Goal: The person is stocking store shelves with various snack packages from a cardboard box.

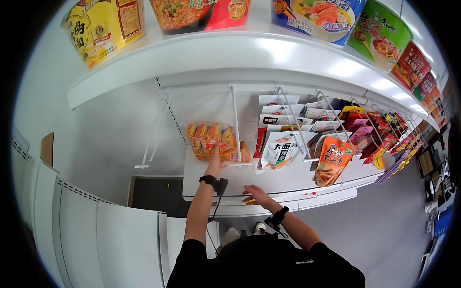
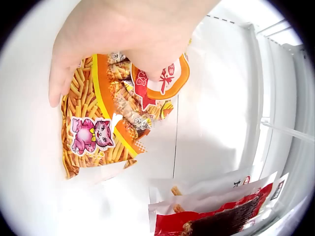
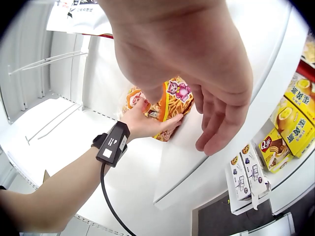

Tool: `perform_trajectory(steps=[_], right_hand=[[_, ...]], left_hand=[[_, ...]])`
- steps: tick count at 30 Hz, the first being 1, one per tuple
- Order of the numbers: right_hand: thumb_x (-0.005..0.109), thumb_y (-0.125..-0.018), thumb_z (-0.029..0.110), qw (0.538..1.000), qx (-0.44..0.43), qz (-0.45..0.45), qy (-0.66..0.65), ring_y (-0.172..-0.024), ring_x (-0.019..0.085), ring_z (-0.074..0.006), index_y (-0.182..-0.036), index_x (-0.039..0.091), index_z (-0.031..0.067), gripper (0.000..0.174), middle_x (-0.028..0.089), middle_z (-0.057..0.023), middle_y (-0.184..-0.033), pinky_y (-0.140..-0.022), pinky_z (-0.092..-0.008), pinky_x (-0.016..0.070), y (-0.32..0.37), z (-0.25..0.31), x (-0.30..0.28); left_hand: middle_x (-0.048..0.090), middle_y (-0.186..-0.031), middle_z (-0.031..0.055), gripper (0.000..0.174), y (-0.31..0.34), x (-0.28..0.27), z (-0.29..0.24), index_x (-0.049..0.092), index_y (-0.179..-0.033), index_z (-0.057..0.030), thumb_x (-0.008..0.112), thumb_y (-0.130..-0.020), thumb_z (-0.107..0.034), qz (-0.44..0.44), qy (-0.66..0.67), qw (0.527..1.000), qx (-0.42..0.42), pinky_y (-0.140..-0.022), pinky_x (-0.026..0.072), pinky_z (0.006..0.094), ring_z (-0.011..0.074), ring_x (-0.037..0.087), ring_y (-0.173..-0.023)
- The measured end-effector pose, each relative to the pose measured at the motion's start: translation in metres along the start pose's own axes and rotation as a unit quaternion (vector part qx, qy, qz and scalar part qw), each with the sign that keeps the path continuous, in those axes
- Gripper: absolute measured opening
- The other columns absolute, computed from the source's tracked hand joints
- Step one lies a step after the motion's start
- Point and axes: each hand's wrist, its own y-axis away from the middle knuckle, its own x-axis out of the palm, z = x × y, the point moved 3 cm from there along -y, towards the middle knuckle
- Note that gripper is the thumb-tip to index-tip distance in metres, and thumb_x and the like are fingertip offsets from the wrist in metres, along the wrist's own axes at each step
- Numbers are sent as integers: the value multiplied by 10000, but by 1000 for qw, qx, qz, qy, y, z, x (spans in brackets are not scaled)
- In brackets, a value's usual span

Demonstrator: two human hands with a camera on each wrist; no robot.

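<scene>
An orange and yellow snack bag with a pink cartoon cat on it lies on the white shelf, below a wire hook. The left hand grips it; in the left wrist view that hand has its thumb on the bag and its fingers over the far edge. In the right wrist view the bag shows beyond the right hand. The right hand is held over the shelf's front edge, apart from the bag, fingers loosely bent and holding nothing.
Wire hooks project from the back panel. White snack pouches and an orange pouch hang to the right. Instant noodle tubs stand on the upper shelf. Yellow boxes sit on a lower shelf.
</scene>
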Motion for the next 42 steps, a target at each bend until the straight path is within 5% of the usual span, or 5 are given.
perform_trajectory(steps=[13,16,31,42], right_hand=[[517,-891,496,998,-21,10,-52,-959,608,-251,-1287,393,2,646,506,-150,-1219,-801,-358,517,-14,-4,29],[525,-889,492,997,-24,15,-70,-978,605,-278,-1311,368,6,662,479,-159,-1256,-807,-370,515,-22,-7,30],[521,-892,491,987,-1,91,-132,-1021,570,-304,-1327,344,8,673,465,-132,-1264,-881,-419,476,-29,-7,37],[532,-886,495,983,55,135,-114,-1003,571,-283,-1278,397,11,638,500,-124,-1225,-864,-398,482,2,-33,11]], left_hand=[[378,-1278,153,891,54,-33,20,290,-1388,-56,600,-775,-623,-68,13,998,-12,-792,490,480,323,534,-1063],[260,-1419,219,963,77,-36,27,218,-1421,-48,663,-751,-579,-47,21,998,-41,-833,478,485,343,521,-1113],[340,-1381,185,857,176,-42,53,238,-1422,-65,616,-810,-532,-77,58,995,5,-877,464,413,316,508,-1142],[564,-1155,128,615,265,-28,118,487,-1201,-13,569,-855,-515,-91,109,989,33,-898,465,409,248,556,-1069]])
